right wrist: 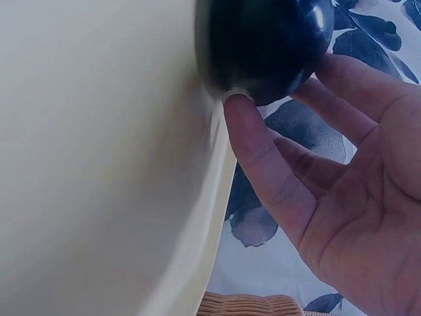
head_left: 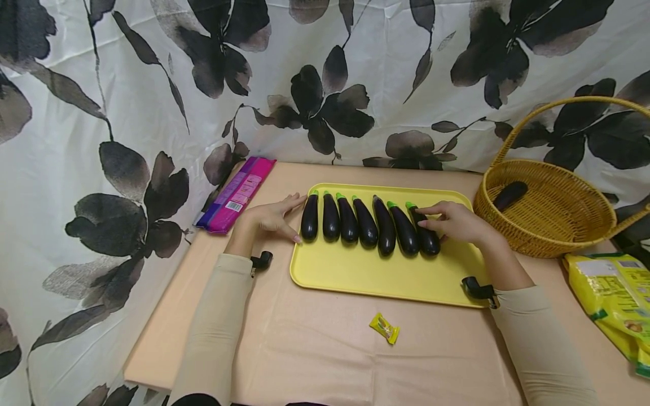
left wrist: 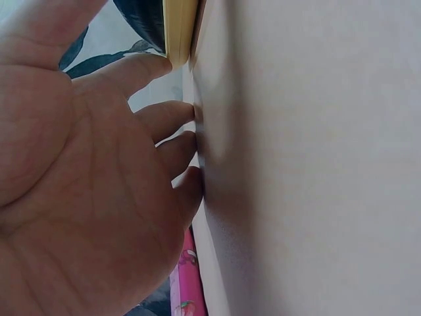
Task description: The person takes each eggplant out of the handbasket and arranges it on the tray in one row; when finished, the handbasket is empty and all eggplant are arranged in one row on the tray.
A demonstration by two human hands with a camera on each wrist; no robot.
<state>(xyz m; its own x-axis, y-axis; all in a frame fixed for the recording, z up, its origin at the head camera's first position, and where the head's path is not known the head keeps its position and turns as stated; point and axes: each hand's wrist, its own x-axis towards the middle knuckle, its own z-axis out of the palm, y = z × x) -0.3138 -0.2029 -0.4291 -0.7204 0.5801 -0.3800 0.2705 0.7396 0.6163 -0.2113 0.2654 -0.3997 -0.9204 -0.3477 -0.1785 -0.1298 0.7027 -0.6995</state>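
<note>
A row of several dark eggplants (head_left: 364,223) with green tips lies side by side on a yellow tray (head_left: 350,276). My right hand (head_left: 454,223) holds the rightmost eggplant (head_left: 429,241), its fingers over the upper part. In the right wrist view, fingertips of the right hand (right wrist: 348,164) meet the rounded end of that eggplant (right wrist: 266,46). At the tray's left edge is my left hand (head_left: 271,219), fingers spread, near the leftmost eggplant (head_left: 309,219). The left wrist view shows a fingertip of the left hand (left wrist: 99,171) touching the tray's rim (left wrist: 176,33).
Right of the tray stands a wicker basket (head_left: 563,225) with a tall handle and one eggplant (head_left: 510,195) inside. A yellow bag (head_left: 611,299) lies in front of it. A pink-purple packet (head_left: 238,194) is at the back left; a small yellow wrapped candy (head_left: 384,328) lies in front of the tray.
</note>
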